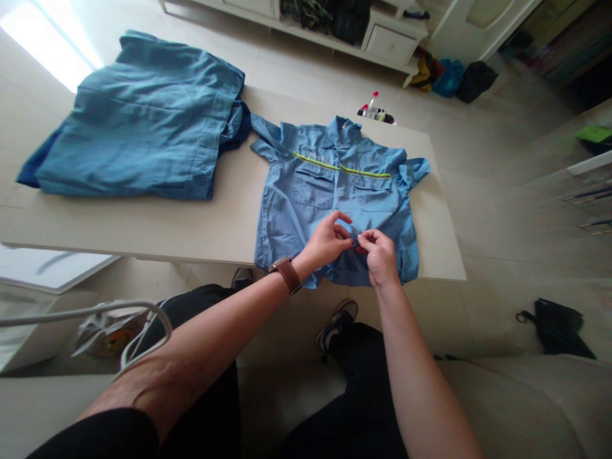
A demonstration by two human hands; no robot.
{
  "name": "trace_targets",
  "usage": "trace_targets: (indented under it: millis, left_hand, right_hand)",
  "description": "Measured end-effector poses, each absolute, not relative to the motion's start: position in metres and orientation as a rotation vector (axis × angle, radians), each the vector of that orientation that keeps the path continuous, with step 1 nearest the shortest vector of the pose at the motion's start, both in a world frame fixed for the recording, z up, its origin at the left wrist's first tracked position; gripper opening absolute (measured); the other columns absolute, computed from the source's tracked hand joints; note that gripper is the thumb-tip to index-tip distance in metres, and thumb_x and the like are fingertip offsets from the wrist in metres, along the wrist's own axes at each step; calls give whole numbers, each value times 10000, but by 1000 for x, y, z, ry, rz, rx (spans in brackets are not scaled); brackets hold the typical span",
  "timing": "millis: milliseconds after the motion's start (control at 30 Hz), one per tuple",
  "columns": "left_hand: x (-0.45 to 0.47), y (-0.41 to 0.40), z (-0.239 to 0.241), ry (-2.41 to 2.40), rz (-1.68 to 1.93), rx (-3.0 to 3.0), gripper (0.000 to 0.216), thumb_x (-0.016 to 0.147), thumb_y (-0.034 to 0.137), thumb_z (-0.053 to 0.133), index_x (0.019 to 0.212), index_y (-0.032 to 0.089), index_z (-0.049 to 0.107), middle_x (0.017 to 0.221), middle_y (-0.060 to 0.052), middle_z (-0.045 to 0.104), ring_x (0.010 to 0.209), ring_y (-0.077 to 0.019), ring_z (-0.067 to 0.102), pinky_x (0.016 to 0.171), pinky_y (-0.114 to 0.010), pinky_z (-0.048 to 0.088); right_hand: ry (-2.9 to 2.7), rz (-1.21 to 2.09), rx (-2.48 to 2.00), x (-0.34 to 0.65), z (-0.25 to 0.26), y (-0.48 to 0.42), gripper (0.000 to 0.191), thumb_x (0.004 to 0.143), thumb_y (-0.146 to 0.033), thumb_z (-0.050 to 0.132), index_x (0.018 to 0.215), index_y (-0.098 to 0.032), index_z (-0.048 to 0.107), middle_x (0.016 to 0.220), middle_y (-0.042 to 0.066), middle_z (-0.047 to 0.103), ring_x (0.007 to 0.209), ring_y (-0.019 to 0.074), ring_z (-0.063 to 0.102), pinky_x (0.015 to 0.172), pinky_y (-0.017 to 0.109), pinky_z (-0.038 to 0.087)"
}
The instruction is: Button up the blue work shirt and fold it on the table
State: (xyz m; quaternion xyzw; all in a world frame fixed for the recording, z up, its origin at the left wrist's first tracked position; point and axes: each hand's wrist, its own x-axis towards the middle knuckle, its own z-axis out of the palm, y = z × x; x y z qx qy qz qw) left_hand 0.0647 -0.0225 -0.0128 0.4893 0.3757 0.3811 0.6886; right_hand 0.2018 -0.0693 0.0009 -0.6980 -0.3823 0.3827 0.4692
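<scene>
A blue short-sleeved work shirt (310, 185) lies front side up on the pale table (191, 229), its collar pointing away from me. Yellow-green strips cross its chest above two flap pockets. At the lower front opening, my left hand (331, 239) pinches the shirt's edge between thumb and fingers, a brown watch strap on its wrist. Close beside it, my right hand (380, 255) is closed in a pinch on the same front edge. The small spot between the fingertips is too fine to make out. The shirt's hem hangs over the near table edge.
A thick pile of blue garments (138, 121) covers the table's left part. Beyond the table stand red-capped bottles (373, 102) and a white cabinet (392, 44). A grey cable (95, 312) runs by my left arm. A black bag (559, 325) lies on the floor at right.
</scene>
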Motion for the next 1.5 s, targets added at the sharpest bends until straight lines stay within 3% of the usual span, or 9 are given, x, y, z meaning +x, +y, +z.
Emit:
trace_targets:
  millis: [200, 433, 700, 933, 1100, 1200, 1333, 1500]
  left_hand:
    - [56, -26, -15, 958, 773, 1326, 424, 643, 30, 667, 1019, 203, 573, 683, 81, 641, 568, -74, 544, 580, -195, 363]
    - [61, -44, -17, 1048, 585, 1560, 254, 632, 48, 696, 745, 199, 526, 658, 52, 612, 622, -117, 548, 605, -237, 369]
    - [63, -54, -24, 1002, 403, 1664, 291, 567, 91, 759, 583, 210, 493, 523, 75, 484, 517, -105, 416, 528, -250, 296]
    - [62, -61, -25, 915, 170, 1767, 317, 556, 89, 791, 569, 220, 502, 561, 53, 521, 546, -134, 469, 586, -268, 364]
    - [62, -64, -38, 917, 165, 1768, 334, 518, 41, 792, 543, 226, 515, 545, 47, 503, 529, -140, 471, 579, -267, 386]
    - [61, -58, -42, 992, 204, 1765, 262, 569, 66, 788, 597, 215, 574, 581, 29, 554, 567, -148, 528, 591, -255, 413]
    - [63, -49, -41, 1152, 240, 1884, 110, 752, 138, 693, 839, 201, 674, 777, -40, 685, 743, -201, 648, 680, -271, 475]
    - [70, -48, -36, 1222, 139, 2036, 331, 876, 156, 571, 1190, 196, 668, 1126, -102, 707, 981, -231, 696, 835, -304, 516]
  right_hand:
    - [-953, 1125, -1798, 209, -5, -70, 310, 633, -500, 689, 684, -245, 520, 555, -40, 515, 522, 153, 491, 534, 291, 405]
    - [-1374, 498, -1960, 214, -5, -74, 263, 713, -414, 697, 789, -253, 503, 760, -17, 591, 672, 170, 538, 700, 320, 453]
    - [-1665, 437, -2121, 220, -32, -78, 236, 721, -255, 668, 903, -272, 519, 864, 25, 663, 786, 224, 609, 712, 328, 453]
    - [-1705, 436, -2185, 220, -41, -79, 415, 760, -193, 609, 1165, -264, 553, 869, 48, 689, 769, 254, 638, 699, 335, 439]
    - [-1729, 386, -2184, 221, -42, -78, 414, 716, -132, 550, 1100, -280, 585, 800, 30, 665, 721, 250, 610, 686, 327, 422]
    - [-1699, 389, -2232, 222, -38, -76, 382, 714, -126, 548, 1060, -279, 599, 797, 34, 668, 723, 257, 615, 684, 327, 421]
    - [-1694, 440, -2253, 221, -28, -75, 361, 733, -124, 561, 1061, -271, 598, 792, 22, 674, 756, 251, 637, 689, 311, 419]
    - [-1699, 453, -2260, 220, -18, -77, 370, 737, -98, 567, 1069, -257, 607, 807, 19, 687, 784, 230, 655, 703, 290, 427]
